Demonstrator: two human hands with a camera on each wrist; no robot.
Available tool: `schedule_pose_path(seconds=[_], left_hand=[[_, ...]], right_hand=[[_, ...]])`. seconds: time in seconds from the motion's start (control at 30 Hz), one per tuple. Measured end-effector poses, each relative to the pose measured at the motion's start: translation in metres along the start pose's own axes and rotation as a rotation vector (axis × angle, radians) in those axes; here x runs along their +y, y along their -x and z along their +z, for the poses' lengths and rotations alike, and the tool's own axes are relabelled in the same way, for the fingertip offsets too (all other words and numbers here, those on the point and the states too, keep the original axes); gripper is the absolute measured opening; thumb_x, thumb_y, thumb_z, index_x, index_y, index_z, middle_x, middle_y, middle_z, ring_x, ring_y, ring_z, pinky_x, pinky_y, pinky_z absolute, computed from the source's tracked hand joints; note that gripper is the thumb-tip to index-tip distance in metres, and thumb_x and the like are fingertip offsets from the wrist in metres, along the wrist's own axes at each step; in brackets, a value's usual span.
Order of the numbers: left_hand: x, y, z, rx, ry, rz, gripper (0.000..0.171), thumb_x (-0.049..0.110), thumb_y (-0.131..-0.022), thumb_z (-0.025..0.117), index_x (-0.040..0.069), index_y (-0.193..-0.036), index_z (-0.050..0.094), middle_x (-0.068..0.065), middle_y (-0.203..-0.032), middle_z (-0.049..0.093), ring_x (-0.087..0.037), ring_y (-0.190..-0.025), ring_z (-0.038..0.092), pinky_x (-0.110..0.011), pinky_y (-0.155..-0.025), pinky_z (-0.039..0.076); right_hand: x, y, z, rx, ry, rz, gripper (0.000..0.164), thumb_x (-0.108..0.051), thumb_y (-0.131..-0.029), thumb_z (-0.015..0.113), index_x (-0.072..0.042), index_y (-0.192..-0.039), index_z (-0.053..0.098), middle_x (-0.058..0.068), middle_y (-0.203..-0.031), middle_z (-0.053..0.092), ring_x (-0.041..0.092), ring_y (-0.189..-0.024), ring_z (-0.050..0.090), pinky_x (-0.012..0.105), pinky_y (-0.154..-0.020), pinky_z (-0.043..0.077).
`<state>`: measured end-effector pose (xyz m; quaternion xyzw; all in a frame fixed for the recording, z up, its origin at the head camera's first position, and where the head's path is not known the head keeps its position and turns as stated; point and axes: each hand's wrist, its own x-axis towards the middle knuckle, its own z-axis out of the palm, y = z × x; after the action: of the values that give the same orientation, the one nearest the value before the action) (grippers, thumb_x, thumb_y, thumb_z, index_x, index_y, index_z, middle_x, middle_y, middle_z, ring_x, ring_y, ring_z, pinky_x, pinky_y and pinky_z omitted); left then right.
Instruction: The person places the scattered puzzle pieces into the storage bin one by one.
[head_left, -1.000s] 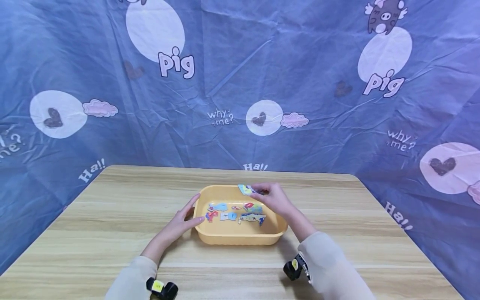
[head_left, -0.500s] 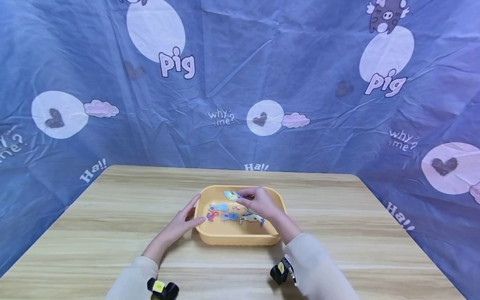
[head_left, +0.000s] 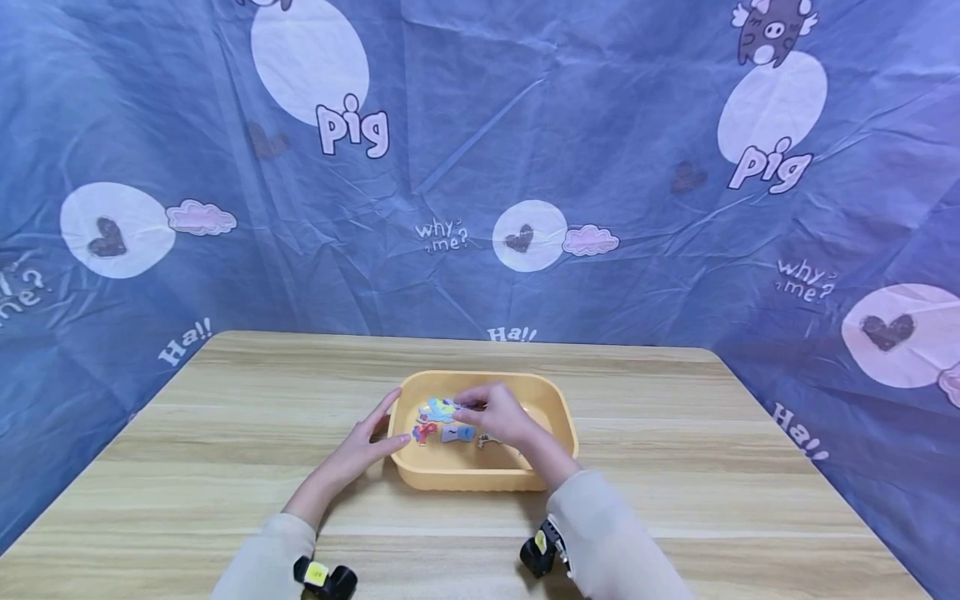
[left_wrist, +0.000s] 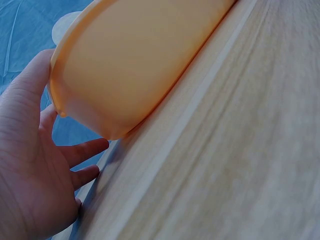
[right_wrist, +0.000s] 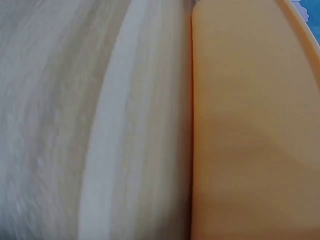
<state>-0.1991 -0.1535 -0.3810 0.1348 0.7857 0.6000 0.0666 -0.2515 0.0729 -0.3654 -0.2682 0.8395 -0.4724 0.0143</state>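
Note:
A yellow plastic basin [head_left: 480,480] stands on the table. My left hand [head_left: 360,446] grips its left end, thumb over the rim and other fingers outside. In the left wrist view, the left hand [left_wrist: 45,160] has its fingers spread beside the basin's wall [left_wrist: 135,65]. Inside the basin, my right hand [head_left: 495,415] pinches a light-blue and yellow printed cutout piece [head_left: 442,408], low over a blue cutout. A red cutout [head_left: 424,432], a pale-blue cutout [head_left: 457,433] and a cream cutout [head_left: 489,439], partly hidden by the right hand, lie on the basin's floor.
The wooden table [head_left: 225,417] extends around the basin. A blue printed cloth [head_left: 450,167] hangs behind it. Black cameras [head_left: 324,575] are strapped to both wrists. The right wrist view shows only tabletop, the basin's outer wall [right_wrist: 250,125] and a bit of cloth.
My right hand has moved left and down with the cutout piece, from the basin's back rim to its left part. The left hand and the basin have stayed in place.

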Motion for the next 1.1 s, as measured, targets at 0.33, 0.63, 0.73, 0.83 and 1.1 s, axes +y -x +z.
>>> schedule_pose_path(seconds=[0.33,0.63,0.73,0.83,1.1], left_hand=[[0.000,-0.001,0.002,-0.010,0.014,0.016,0.071,0.016,-0.081,0.058,0.011,-0.139,0.016,-0.027,-0.119,0.043,-0.036,-0.111,0.039,-0.046,-0.096,0.019],[0.000,-0.001,0.001,-0.014,0.021,0.015,0.071,0.015,-0.082,0.058,0.012,-0.139,0.015,-0.029,-0.124,0.037,-0.037,-0.115,0.033,-0.047,-0.097,0.016],[-0.001,-0.001,0.001,-0.022,0.025,0.023,0.071,0.013,-0.082,0.057,0.011,-0.139,0.015,-0.029,-0.121,0.040,-0.037,-0.113,0.036,-0.046,-0.096,0.019],[-0.002,-0.002,0.001,-0.027,0.031,0.033,0.071,0.012,-0.082,0.057,0.010,-0.139,0.015,-0.029,-0.117,0.043,-0.036,-0.110,0.040,-0.045,-0.095,0.022],[-0.003,-0.002,0.000,-0.029,0.028,0.033,0.072,0.012,-0.081,0.057,0.011,-0.139,0.015,-0.029,-0.117,0.043,-0.036,-0.110,0.040,-0.045,-0.095,0.022]], right_hand=[[-0.006,-0.001,0.011,-0.092,-0.002,0.034,0.020,-0.008,-0.075,0.066,0.004,-0.091,0.065,0.005,-0.076,0.063,0.007,-0.064,0.052,0.020,-0.055,0.044],[-0.006,-0.002,0.017,-0.186,0.017,-0.020,0.014,-0.006,-0.075,0.066,0.003,-0.086,0.067,0.006,-0.077,0.064,0.007,-0.066,0.053,0.020,-0.058,0.044],[-0.006,-0.003,0.018,-0.212,0.032,-0.011,0.015,-0.006,-0.075,0.066,0.003,-0.086,0.067,0.007,-0.080,0.064,0.007,-0.069,0.054,0.020,-0.062,0.045],[-0.006,-0.003,0.019,-0.222,0.050,0.016,0.016,-0.008,-0.075,0.066,0.002,-0.087,0.067,0.007,-0.081,0.064,0.007,-0.071,0.055,0.020,-0.063,0.045],[-0.007,-0.003,0.023,-0.222,0.055,0.053,0.015,-0.010,-0.075,0.066,0.000,-0.087,0.068,0.004,-0.081,0.064,0.006,-0.071,0.054,0.020,-0.064,0.044]])
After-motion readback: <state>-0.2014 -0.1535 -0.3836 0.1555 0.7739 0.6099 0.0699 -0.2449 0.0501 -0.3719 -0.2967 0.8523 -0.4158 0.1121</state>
